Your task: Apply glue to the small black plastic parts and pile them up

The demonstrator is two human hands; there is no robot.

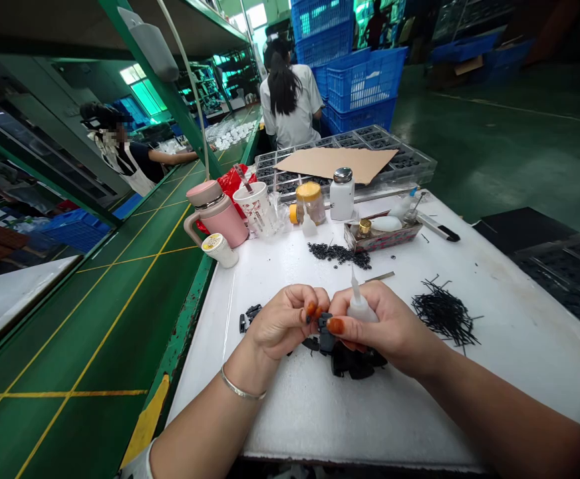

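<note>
Both hands meet over the white worktop. My right hand (380, 326) is closed round a translucent squeeze bottle (360, 306) with its thin nozzle pointing up, and its thumb also presses on a small black plastic part (326, 334). At that part's left side, my left hand (285, 319) has thumb and fingers pinched together; whatever sits between them is too small to make out. Orange-brown stain or covering shows on the fingertips. Under the hands lie more black parts (354, 362), partly hidden. Another black piece (250, 318) rests just left of my left hand.
Thin black rods (444, 311) lie heaped at right, small black rings (340, 253) ahead. Behind stand a pink mug (217, 216), a cup (257, 209), a yellow-lidded jar (310, 199), a white dispenser (342, 196) and a small box (384, 233). A green conveyor (115, 313) runs left. Two co-workers sit beyond.
</note>
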